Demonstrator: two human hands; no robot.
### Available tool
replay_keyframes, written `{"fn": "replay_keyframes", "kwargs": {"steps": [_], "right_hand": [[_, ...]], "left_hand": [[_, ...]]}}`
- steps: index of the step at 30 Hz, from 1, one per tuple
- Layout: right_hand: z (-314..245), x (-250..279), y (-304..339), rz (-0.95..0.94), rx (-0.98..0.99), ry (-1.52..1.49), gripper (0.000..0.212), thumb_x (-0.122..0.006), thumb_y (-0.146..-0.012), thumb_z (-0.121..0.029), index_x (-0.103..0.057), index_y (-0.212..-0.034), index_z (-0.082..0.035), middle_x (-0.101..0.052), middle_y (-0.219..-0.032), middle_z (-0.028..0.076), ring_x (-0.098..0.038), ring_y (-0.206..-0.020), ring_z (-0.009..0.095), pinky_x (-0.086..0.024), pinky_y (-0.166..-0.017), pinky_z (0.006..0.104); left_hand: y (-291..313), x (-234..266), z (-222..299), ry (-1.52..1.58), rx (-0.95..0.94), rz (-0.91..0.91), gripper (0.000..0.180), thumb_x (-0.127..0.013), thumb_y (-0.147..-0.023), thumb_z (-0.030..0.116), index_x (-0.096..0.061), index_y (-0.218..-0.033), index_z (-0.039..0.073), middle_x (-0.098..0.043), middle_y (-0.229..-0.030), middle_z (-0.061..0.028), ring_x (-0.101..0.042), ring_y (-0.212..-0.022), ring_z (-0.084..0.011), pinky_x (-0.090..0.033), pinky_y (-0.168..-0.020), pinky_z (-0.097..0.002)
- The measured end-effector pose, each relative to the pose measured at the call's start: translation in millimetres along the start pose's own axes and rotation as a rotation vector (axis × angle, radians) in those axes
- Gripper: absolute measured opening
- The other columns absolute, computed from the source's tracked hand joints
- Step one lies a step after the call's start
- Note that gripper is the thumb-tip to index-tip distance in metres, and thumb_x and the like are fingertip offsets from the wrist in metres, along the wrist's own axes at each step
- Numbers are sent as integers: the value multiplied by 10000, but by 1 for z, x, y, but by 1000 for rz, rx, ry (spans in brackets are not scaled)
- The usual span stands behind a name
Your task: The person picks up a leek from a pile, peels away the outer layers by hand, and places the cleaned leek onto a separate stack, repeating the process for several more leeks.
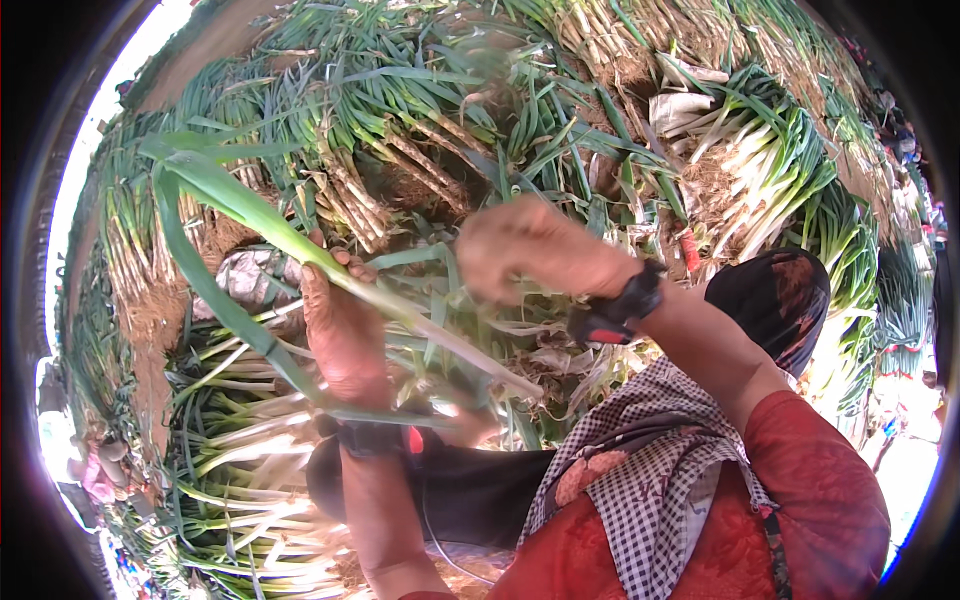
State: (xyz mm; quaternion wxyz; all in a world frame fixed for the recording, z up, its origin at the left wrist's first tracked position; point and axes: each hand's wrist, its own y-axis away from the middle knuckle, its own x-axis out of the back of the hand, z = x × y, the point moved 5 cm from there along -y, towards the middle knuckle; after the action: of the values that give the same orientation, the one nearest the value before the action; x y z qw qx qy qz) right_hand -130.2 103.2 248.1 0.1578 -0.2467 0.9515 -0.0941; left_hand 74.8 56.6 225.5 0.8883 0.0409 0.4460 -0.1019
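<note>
My left hand [345, 325] is closed round the middle of a large green onion [285, 235]. Its green leaves reach up to the left and one long leaf bends down past my wrist. The pale root end slants down to the right over my lap. To the right of the stalk is my raised right hand [545, 250], its fingers curled but smeared by motion, so whether it grips anything cannot be made out. It does not touch the held stalk. Stripped leaves and husks [560, 350] lie beneath both hands.
Heaped untrimmed green onions [340, 180] with brown roots spread ahead. Cleaned white stalks [260, 440] lie in a pile at my left, and another bundle [765, 185] lies at the right. A checked cloth [660, 490] covers my lap between my bent knees.
</note>
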Motion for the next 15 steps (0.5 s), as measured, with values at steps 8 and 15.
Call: {"fn": "replay_keyframes", "kwargs": {"steps": [8, 15], "right_hand": [[49, 49, 16, 151, -102, 575, 192, -545, -963, -199, -636, -1025, -41, -656, -881, 95, -619, -644, 180, -514, -566, 311], [68, -34, -22, 249, 98, 601, 302, -680, -867, -297, -633, -885, 1, -625, -779, 161, -613, -652, 311, -471, -588, 407]], "left_hand": [[-10, 17, 10, -33, -94, 17, 486, -586, -964, 301, -447, -1343, 31, -548, -942, -49, -488, -823, -150, -439, -785, -294], [-10, 9, -1, -2, -74, -29, 492, -585, -963, 299, -441, -1345, 24, -547, -958, -56, -494, -839, -154, -437, -787, -292]]}}
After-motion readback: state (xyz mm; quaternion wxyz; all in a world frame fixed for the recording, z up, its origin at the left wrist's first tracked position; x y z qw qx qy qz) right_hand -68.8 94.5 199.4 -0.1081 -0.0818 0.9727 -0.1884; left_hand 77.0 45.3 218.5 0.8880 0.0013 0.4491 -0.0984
